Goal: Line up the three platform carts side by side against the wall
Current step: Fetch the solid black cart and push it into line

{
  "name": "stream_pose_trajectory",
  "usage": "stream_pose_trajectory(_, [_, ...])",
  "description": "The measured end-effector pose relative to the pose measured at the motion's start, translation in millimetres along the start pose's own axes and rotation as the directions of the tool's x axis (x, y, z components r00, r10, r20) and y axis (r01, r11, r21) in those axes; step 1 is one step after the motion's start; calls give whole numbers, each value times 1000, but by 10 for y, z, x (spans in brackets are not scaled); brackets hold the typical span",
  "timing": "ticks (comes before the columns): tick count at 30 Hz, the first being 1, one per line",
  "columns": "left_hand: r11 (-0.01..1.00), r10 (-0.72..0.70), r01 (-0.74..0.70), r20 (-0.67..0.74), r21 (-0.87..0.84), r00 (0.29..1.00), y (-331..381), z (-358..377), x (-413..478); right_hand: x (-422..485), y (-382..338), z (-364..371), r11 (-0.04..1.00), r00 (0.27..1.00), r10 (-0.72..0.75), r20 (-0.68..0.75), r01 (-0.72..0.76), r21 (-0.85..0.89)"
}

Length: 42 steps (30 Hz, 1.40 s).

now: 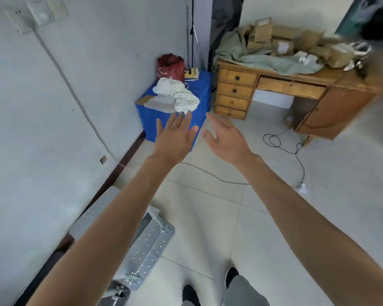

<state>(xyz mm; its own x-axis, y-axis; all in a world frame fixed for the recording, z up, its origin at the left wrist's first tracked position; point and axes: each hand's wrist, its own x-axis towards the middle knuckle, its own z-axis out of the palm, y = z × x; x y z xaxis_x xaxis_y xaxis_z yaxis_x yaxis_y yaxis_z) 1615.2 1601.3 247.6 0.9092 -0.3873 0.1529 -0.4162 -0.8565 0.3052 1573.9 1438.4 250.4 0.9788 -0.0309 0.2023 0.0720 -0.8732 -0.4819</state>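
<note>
**Head view: both hands free, carts low at the near left**

The head camera looks down along two bare arms that reach forward. The left hand (175, 140) and the right hand (226, 140) are both spread wide with straight fingers. They hold nothing and hang in the air in front of a blue crate (155, 120) in the far corner.

The carts are not under the hands; they are at the near left. One platform cart (93, 213) lies with its grey metal deck close along the wall (42, 129), partly hidden by the left forearm. A second cart (148, 246), with a perforated deck, lies just beside it on the room side. At the bottom edge there is another grey metal piece (117, 292). It may be the third cart, but too little of it shows to be sure.

As I judge it, this is a moment between carts, because no cart is gripped. The next move calls for bringing the hands down and back to the near left. There they should take the outer cart by its edge and set it square beside its neighbour. The black cable (212, 175) on the tiles is beyond the carts, and the wheels should keep away from it.
</note>
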Motion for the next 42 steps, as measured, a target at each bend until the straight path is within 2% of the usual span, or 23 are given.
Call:
stream_pose_trajectory(4, [982,188,-187,79,-19,979,915,224,122,-569,670,-523,983,979,177,-97,-180,-25])
stream_pose_trajectory(8, [913,407,-401,174,-70,897,2095,635,53,-1393,1451,-1151,914,895,393,-214,-406,-18])
stream_pose_trajectory(13, [772,635,-618,249,-150,732,3774,1156,-389,-2791,2363,-1898,782,732,593,-336,-623,25])
stream_pose_trajectory(19, [550,827,-797,289,-247,482,5688,1727,-1384,-4666,3072,-2657,567,486,768,-418,-819,89])
stream_pose_trajectory(24, [358,908,-883,335,-303,253,6756,2051,-2338,-5956,3361,-2980,415,287,830,-478,-890,187])
stream_pose_trajectory(27, [280,925,-903,342,-325,164,7131,2196,-2758,-6512,3427,-3036,352,191,846,-498,-902,250])
stream_pose_trajectory(32, [223,931,-922,351,-318,104,7566,2453,-3069,-7064,3550,-3063,255,77,866,-494,-918,304])
stream_pose_trajectory(42, [161,943,-904,333,-396,22,8654,2904,-3329,-7734,4201,-3375,126,-55,885,-463,-928,351])
